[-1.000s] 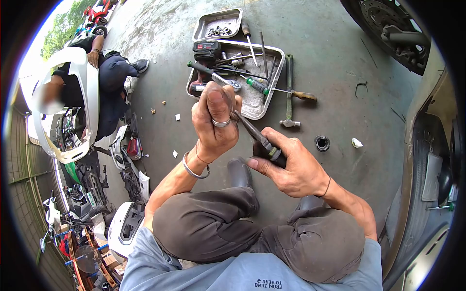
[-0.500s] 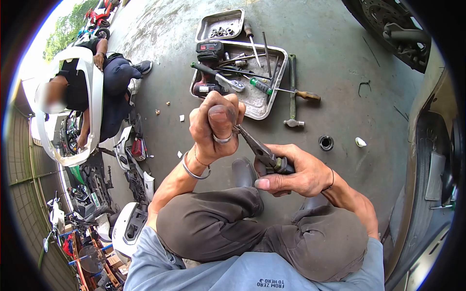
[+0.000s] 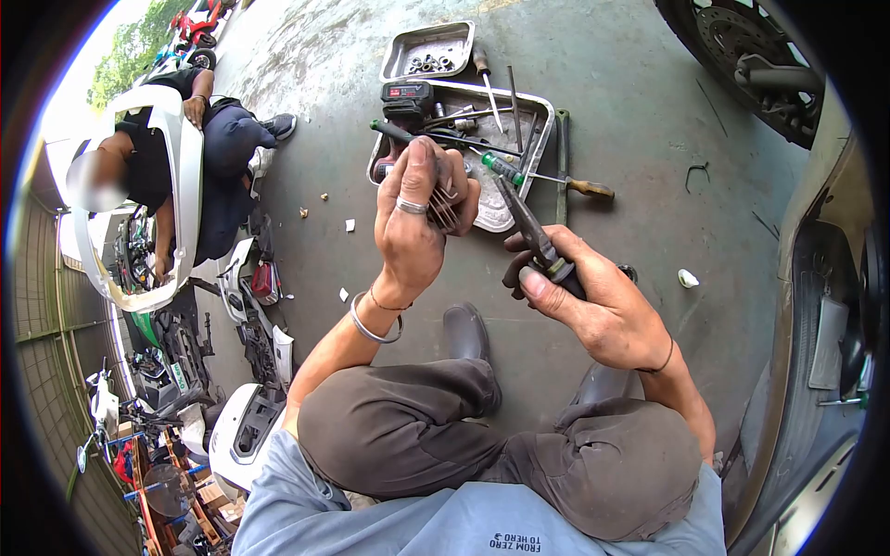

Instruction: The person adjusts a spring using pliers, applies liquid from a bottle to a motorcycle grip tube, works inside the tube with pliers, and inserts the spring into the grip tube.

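Note:
My left hand (image 3: 408, 218) is closed around a coil spring (image 3: 443, 211), whose thin, dark metal turns and a small hooked end show between the fingers. The rest of the spring is hidden by the hand. In my right hand (image 3: 607, 301) are long-nose pliers (image 3: 527, 225), gripped by their dark handles with the tip pointing up and to the left. The jaws look closed, and a gap separates them from the spring. Behind both hands lies a metal tray (image 3: 491, 215) of tools.
The tray holds a cordless power tool (image 3: 408, 97), a ratchet and a green-handled screwdriver (image 3: 502, 168). A smaller tray (image 3: 399, 63) contains sockets. A hammer (image 3: 563, 153) lies at right. Another person (image 3: 227, 139) sits at left with a white panel (image 3: 190, 185). A wheel (image 3: 732, 46) stands upper right.
The pliers' tip has come away from the left hand, moving right and up with my right hand. My left hand has turned, so more of the spring shows.

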